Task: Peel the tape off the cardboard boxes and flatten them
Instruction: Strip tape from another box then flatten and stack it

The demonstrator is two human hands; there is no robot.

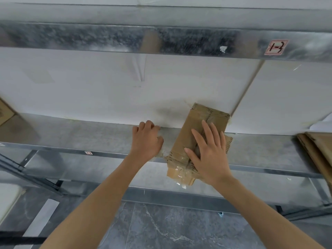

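Right hand (210, 155) atop seemingly flattened box (188, 126)

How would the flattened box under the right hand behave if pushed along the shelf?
The flattened cardboard box, pressed under the right hand, lies flat on the metal shelf, so it would likely slide, not roll. Its near end overhangs the shelf edge without drooping, suggesting it is fairly stiff and light. Loose glossy tape there might snag.

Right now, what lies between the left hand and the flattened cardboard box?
Head view: a narrow strip of metal shelf, with crumpled clear tape near its front edge.
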